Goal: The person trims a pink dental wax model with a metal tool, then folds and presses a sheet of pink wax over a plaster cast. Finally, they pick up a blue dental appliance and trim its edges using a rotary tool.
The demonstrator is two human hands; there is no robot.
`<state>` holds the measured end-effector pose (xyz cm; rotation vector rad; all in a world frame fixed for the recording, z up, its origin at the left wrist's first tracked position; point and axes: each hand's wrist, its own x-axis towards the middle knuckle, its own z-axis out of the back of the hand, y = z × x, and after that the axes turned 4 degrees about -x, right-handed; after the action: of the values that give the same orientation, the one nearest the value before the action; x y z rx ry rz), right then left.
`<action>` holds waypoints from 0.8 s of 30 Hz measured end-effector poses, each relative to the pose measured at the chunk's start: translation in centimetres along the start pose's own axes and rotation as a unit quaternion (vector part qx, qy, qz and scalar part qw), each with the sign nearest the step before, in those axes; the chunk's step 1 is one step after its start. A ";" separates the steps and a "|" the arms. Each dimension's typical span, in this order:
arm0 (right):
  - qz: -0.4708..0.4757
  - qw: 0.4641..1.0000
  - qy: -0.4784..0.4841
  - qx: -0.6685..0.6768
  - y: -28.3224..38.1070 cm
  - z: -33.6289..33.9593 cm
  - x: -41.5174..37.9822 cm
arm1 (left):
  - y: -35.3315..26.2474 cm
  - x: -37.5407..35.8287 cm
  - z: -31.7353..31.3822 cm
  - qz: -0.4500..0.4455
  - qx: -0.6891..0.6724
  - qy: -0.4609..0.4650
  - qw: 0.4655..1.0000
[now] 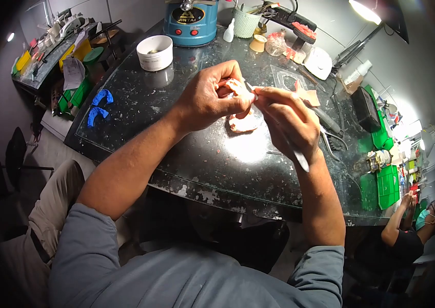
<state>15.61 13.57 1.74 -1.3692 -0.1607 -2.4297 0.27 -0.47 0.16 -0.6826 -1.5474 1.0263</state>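
My left hand (211, 95) is closed around a small pink and white dental model (234, 87), mostly hidden by the fingers. In my right hand (292, 120) is a slim metal tool (299, 158), held like a pen; its tip meets the model between the two hands. Beneath them, a second pinkish-white cast piece (243, 123) lies on the dark, scratched worktop (186, 159), beside a bright patch of light.
Blue U-shaped pieces (97, 115) lie at the left. A white tub (155, 53) and a blue machine (191, 24) stand at the back. Pliers (332, 143) and green trays (387, 187) are at the right, where a masked person (412, 226) sits.
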 end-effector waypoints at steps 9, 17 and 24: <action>-0.055 0.995 -0.037 0.077 1.1 -0.5 0.1 | 1.0 0.4 -1.0 -0.030 0.128 -0.094 0.987; -0.076 0.994 -0.054 0.059 1.1 -0.8 0.0 | 0.7 0.5 -0.3 0.013 -0.048 -0.018 0.999; -0.117 0.984 -0.091 0.094 0.2 -1.2 -0.7 | 1.1 0.6 0.2 0.049 -0.126 0.003 0.991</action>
<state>15.05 13.26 0.51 -1.5583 -0.6132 -2.3911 -0.16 0.56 -0.55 -0.9434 -1.6685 0.9058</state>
